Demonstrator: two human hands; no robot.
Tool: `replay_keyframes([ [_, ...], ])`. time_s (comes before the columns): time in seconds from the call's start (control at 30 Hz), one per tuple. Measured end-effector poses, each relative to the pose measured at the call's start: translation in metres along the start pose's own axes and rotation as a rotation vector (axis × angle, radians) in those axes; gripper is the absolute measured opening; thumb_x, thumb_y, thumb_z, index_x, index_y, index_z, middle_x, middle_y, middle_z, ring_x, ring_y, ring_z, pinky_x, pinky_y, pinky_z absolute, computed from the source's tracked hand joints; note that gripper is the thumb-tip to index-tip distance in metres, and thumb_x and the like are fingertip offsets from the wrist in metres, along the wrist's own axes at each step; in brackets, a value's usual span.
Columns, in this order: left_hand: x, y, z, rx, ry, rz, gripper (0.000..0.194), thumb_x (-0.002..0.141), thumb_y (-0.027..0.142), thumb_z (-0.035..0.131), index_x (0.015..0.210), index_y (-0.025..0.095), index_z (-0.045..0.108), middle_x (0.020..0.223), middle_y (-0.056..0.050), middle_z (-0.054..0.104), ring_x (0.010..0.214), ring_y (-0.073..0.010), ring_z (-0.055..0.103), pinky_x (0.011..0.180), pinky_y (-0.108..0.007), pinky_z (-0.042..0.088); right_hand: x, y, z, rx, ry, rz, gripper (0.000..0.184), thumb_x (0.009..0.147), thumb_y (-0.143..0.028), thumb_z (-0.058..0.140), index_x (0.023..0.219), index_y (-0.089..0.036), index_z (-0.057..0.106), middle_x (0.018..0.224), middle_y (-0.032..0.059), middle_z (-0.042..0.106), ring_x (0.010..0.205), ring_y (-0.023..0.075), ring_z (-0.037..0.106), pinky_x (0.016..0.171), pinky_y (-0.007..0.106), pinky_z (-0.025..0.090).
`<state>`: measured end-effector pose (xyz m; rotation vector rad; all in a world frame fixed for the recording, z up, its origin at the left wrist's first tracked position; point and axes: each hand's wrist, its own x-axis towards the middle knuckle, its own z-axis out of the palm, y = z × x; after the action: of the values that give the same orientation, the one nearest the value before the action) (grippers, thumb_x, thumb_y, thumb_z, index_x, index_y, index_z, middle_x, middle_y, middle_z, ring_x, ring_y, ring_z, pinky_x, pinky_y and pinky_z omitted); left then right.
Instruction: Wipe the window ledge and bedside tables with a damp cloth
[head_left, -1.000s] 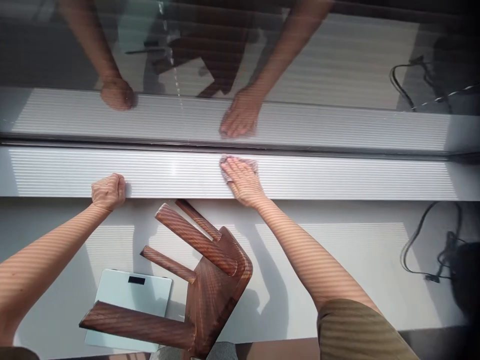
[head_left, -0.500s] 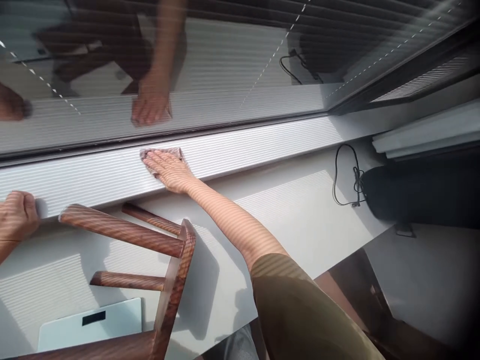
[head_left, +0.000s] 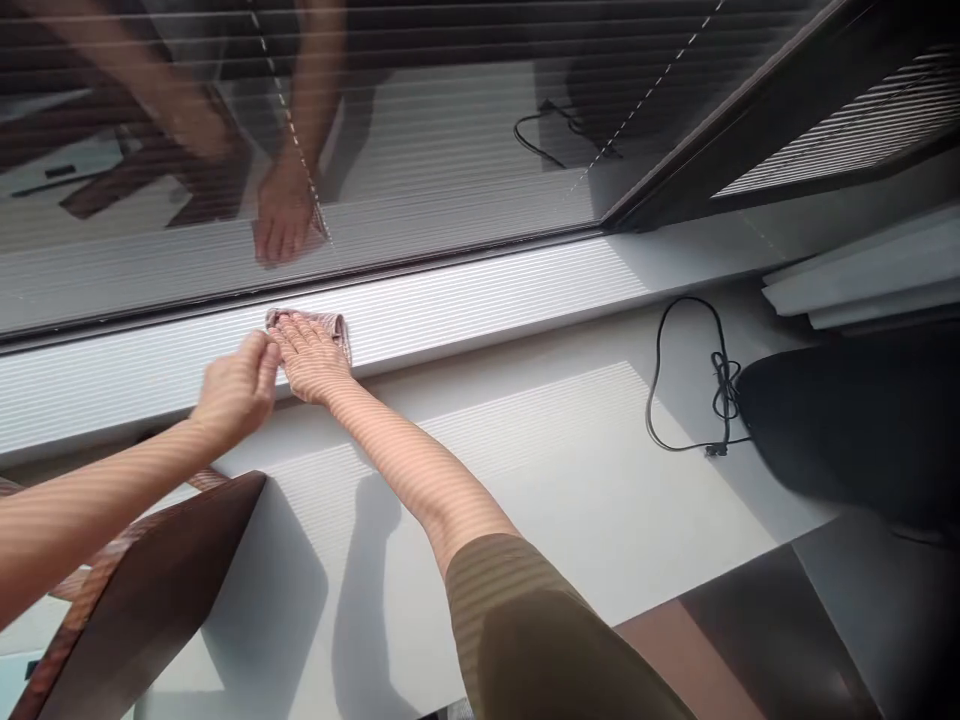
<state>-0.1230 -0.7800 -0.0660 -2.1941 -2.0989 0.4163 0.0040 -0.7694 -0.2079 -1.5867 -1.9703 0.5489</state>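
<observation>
My right hand (head_left: 311,358) lies flat, fingers stretched out, on a folded checked cloth (head_left: 341,330). Under the cloth is the white window sill (head_left: 465,295), close to the dark window frame. Close beside it, on its left, my left hand (head_left: 236,385) is closed, thumb against curled fingers, over the sill's front edge. Whether anything is inside those fingers is hidden. Both hands and the cloth lie under stripes of light and shadow.
Below my left arm a dark brown wooden stool (head_left: 161,570) lies on its side. A black cable (head_left: 656,400) lies on the pale floor by a dark rounded object (head_left: 840,420). The glass (head_left: 450,120) reflects both arms. White fabric (head_left: 870,270) hangs at right.
My left hand has moved right from the far end of the sill to beside my right hand. The view has shifted, and the stool sits further left. My right hand stays on the cloth.
</observation>
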Motion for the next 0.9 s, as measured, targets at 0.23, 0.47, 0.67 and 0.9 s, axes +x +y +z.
replay_keyframes([
  [0.23,-0.001,0.139,0.041,-0.014,0.050,-0.060,0.039,0.096,0.032,0.031,0.117,0.006,0.052,0.079,-0.011,0.064,0.080,-0.0237,0.060,0.074,-0.033,0.039,-0.139,0.259,-0.124,-0.051,0.138,0.395,0.057,0.096,-0.023,0.036,0.151,-0.007,0.031,0.160,0.0127,0.025,0.150,0.0233,0.019,0.124,0.042,0.010],
  [0.47,0.025,0.163,0.068,0.051,0.095,-0.123,0.046,0.094,0.034,0.022,0.120,0.009,0.051,0.085,-0.014,0.064,0.075,-0.0258,0.059,0.070,-0.034,0.035,-0.151,0.284,-0.137,-0.067,0.220,0.594,0.060,0.096,-0.025,0.035,0.151,-0.002,0.028,0.160,0.0188,0.021,0.150,0.0302,0.016,0.123,0.047,0.009],
  [0.67,0.020,0.167,0.056,0.123,0.041,-0.090,0.049,0.094,0.034,0.019,0.121,0.006,0.049,0.075,-0.009,0.056,0.068,-0.0234,0.053,0.067,-0.033,0.033,-0.086,0.158,-0.080,-0.019,0.025,-0.045,0.053,0.098,-0.024,0.035,0.151,-0.016,0.034,0.160,0.0045,0.029,0.149,0.0205,0.022,0.124,0.036,0.013],
  [0.9,0.023,0.166,0.055,0.118,0.048,-0.100,0.047,0.093,0.034,0.019,0.118,0.009,0.049,0.068,-0.006,0.049,0.063,-0.0237,0.049,0.064,-0.033,0.030,-0.190,0.382,-0.196,-0.024,0.170,0.722,0.058,0.096,-0.019,0.039,0.151,-0.007,0.030,0.160,0.0132,0.023,0.150,0.0232,0.018,0.123,0.039,0.010],
])
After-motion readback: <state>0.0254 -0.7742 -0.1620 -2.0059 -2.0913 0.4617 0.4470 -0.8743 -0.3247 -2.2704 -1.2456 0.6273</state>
